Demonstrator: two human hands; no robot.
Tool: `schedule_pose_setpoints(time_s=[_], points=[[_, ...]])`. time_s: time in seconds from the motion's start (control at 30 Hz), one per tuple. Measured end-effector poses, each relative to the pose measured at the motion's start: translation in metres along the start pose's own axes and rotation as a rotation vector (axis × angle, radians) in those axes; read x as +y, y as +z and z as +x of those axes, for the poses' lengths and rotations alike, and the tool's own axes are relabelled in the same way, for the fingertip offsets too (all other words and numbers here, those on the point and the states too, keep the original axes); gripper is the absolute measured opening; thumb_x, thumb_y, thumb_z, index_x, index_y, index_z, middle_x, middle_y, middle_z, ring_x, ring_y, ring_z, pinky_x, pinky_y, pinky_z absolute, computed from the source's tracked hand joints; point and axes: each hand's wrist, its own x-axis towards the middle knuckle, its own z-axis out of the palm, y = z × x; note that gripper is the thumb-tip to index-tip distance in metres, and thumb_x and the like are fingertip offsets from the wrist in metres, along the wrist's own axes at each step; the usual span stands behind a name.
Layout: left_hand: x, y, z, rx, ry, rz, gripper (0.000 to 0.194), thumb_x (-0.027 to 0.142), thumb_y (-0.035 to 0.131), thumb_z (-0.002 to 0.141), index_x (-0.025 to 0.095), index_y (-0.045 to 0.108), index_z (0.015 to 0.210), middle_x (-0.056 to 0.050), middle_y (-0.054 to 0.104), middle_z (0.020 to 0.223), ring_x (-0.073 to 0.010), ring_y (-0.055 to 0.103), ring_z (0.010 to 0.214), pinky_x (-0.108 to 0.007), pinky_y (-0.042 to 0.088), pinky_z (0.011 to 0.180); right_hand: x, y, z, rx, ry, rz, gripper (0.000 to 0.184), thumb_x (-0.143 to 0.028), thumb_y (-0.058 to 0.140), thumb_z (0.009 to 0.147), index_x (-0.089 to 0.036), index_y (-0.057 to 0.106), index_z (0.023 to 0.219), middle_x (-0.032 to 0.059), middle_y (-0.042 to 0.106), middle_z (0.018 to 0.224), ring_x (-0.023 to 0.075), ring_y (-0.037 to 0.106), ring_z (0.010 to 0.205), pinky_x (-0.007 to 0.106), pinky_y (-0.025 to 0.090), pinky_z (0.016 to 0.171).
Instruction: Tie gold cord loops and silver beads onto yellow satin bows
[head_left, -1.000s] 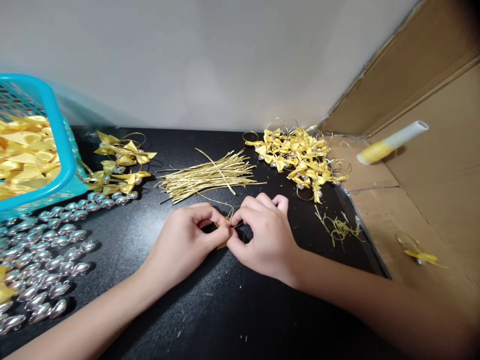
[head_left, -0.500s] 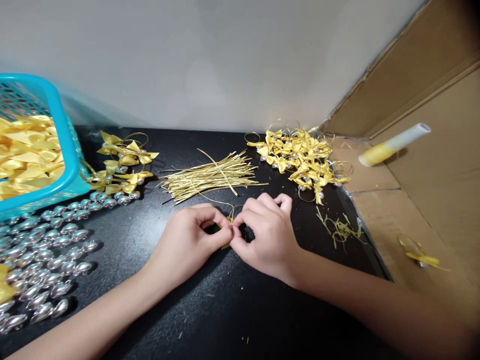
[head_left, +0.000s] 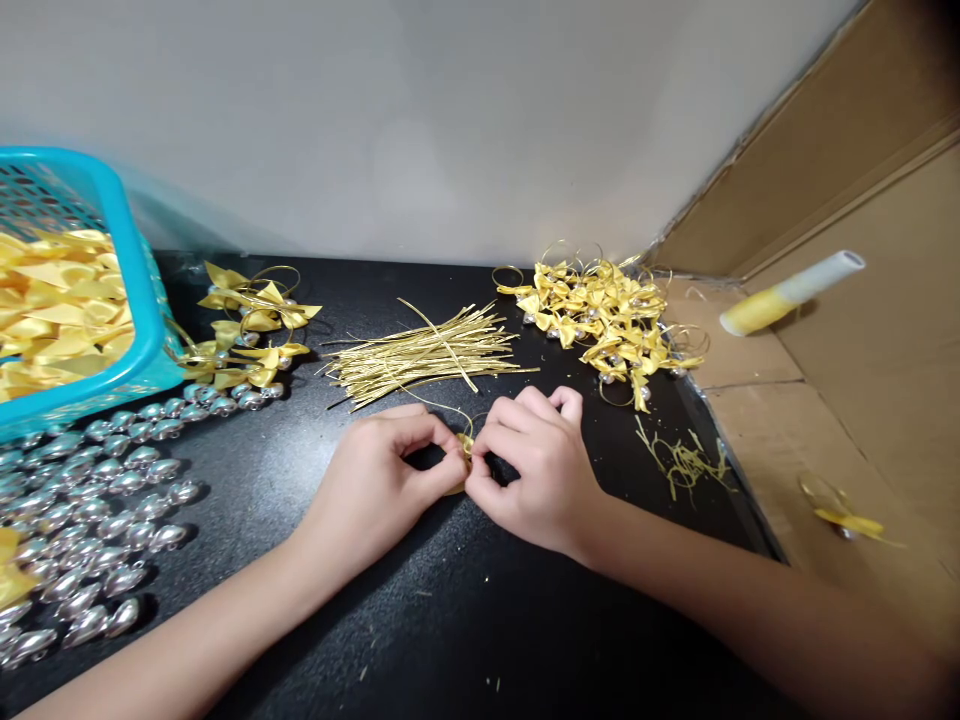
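Note:
My left hand (head_left: pixel 394 455) and my right hand (head_left: pixel 536 470) meet fingertip to fingertip just above the black table. Both are closed in a pinch on a thin gold cord (head_left: pixel 452 409), whose loose end curls up behind the fingers. A small yellow-gold piece (head_left: pixel 466 442) shows between the fingertips; it looks like part of a ribbon bow, but the fingers hide most of it. Right behind my hands lies a bundle of cut gold cords (head_left: pixel 427 355).
At left stands a turquoise basket (head_left: pixel 124 230) of yellow bows, with rows of silver beads (head_left: pixel 97 520) before it. Bows with cord loops lie in a small group (head_left: pixel 255 320) and a larger pile (head_left: pixel 600 310). Cord scraps (head_left: pixel 686 460), a tube (head_left: pixel 791 292) and cardboard (head_left: pixel 870 400) are at right.
My fingertips have shifted very slightly and more of the yellow-gold piece shows between them. The pinch of both hands stays. The whole view has moved a little.

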Motion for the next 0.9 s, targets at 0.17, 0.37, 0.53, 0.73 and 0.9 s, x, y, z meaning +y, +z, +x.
schedule_pose_setpoints(time_s=[0.17,0.37,0.53,0.73,0.9], points=[[0.0003,-0.0025,0.0012,-0.007,-0.02,-0.012,0.013,0.018,0.062,0.073,0.02,0.066,0.06,0.004,0.063,0.06,-0.0111,0.055,0.057,-0.025,0.039,0.057,-0.0007,-0.0018,-0.0003,0.037,0.018,0.016,0.011,-0.022,0.057,0.076,-0.019,0.061,0.066,-0.0015,0.064,0.071,0.0158,0.049,0.073,0.038,0.022,0.077],[-0.0006,-0.0023,0.0011,-0.029,-0.04,-0.028,0.013,0.02,0.063,0.073,0.02,0.067,0.061,0.005,0.065,0.061,-0.0113,0.057,0.058,-0.024,0.04,0.058,-0.0001,0.0009,-0.0002,0.083,-0.024,-0.012,0.013,-0.022,0.058,0.077,-0.019,0.062,0.066,-0.0017,0.064,0.069,0.0156,0.048,0.072,0.038,0.021,0.076],[-0.0007,-0.0019,0.0017,-0.037,-0.038,-0.012,0.014,0.021,0.064,0.074,0.02,0.066,0.061,0.005,0.066,0.062,-0.0111,0.057,0.058,-0.024,0.039,0.058,0.002,0.004,0.0007,0.125,-0.064,-0.044,0.017,-0.019,0.058,0.079,-0.018,0.06,0.061,-0.0028,0.062,0.065,0.0145,0.047,0.07,0.038,0.021,0.076],[-0.0025,-0.0006,0.0011,-0.026,-0.005,0.003,0.013,0.019,0.063,0.075,0.019,0.066,0.062,0.005,0.065,0.062,-0.0108,0.057,0.059,-0.024,0.039,0.058,0.0024,0.0044,-0.0005,0.115,-0.058,-0.047,0.019,-0.019,0.056,0.079,-0.018,0.058,0.061,-0.0024,0.061,0.066,0.0145,0.046,0.07,0.038,0.021,0.077],[-0.0016,-0.0013,0.0014,-0.012,0.014,0.0,0.013,0.017,0.064,0.074,0.018,0.065,0.061,0.005,0.064,0.063,-0.0101,0.057,0.059,-0.023,0.04,0.059,0.0033,0.0045,-0.001,0.087,-0.046,-0.059,0.019,-0.021,0.053,0.08,-0.018,0.058,0.062,-0.0016,0.061,0.067,0.0152,0.045,0.07,0.038,0.02,0.077]])
